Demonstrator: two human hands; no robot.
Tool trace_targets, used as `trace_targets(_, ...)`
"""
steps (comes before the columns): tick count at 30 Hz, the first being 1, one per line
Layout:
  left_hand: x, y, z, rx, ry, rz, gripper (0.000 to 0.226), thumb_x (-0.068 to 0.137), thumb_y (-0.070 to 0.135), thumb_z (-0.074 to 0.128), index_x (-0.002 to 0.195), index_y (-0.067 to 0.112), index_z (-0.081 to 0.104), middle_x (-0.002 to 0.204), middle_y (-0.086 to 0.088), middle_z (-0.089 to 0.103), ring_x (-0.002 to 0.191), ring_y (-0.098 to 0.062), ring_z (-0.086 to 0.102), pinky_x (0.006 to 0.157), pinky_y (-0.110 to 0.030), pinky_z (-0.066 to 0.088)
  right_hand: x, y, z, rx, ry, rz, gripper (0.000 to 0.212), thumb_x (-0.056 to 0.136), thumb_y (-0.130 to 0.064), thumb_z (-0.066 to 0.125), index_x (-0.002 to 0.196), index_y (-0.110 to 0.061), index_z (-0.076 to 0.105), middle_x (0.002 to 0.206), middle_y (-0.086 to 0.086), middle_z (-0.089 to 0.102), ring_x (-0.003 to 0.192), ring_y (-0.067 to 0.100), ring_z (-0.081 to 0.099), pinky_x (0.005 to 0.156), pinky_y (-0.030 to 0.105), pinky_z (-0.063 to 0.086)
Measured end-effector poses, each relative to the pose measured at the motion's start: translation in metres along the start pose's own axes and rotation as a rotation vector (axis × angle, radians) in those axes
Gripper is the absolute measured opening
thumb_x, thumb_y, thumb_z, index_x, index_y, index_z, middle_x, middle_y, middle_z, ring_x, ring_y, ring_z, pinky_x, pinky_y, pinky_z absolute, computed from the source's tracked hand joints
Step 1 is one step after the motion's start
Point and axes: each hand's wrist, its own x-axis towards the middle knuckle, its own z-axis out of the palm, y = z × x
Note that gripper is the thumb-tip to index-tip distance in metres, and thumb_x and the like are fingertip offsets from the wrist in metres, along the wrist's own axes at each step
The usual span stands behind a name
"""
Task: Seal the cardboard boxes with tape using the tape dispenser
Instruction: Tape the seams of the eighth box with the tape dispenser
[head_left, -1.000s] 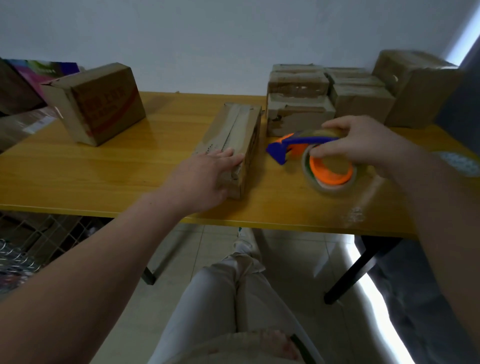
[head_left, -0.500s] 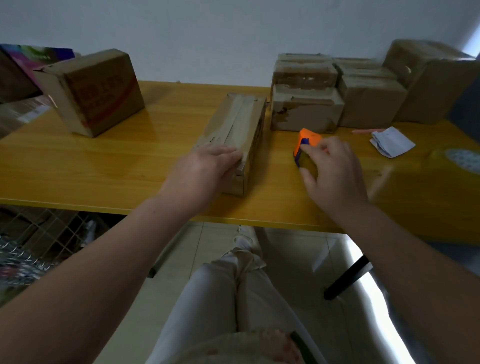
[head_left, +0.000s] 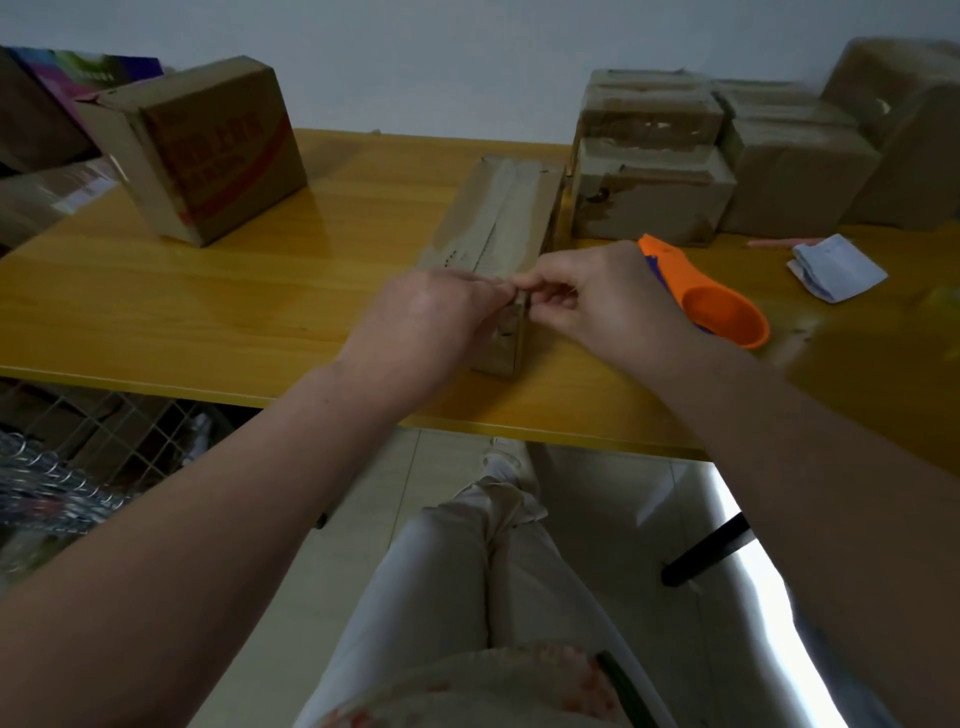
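Now left hand (head_left: 431, 317) and right hand (head_left: 602, 296) pinch the closed box (head_left: 498, 218) at its near edge. Contents hidden. Tape dispenser (head_left: 711, 306) lies just beside.

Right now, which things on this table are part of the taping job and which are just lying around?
In the job: long box, near end pinched by left hand and right hand; orange tape dispenser; stacked boxes; red-printed box.
Lying about: folded white paper; pink stick.
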Motion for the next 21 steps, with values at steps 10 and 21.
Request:
trace_targets(10,-0.006,0.001,-0.012,-0.04,0.003,0.092,0.041,0.093,0.035,0.043,0.115,0.012,0.067,0.11,-0.007,0.07,0.094,-0.025,0.067,0.073,-0.041,0.055,0.01,0.006,-0.007,-0.152,-0.081,-0.13,0.034,0.074,-0.019,0.079,0.106,-0.012,0.069,0.103,-0.003,0.052,0.098,0.011,0.049,0.086,0.032,0.046)
trace_targets(21,-0.008,0.001,-0.005,-0.153,0.11,0.037,0.027,0.089,0.017,0.053,0.101,0.002,0.072,0.099,-0.016,0.07,0.086,-0.031,0.068,0.071,-0.043,0.056,0.002,0.005,0.005,-0.121,0.008,-0.112,0.035,0.074,-0.028,0.079,0.103,-0.014,0.066,0.107,0.002,0.059,0.099,0.017,0.055,0.083,0.038,0.05)
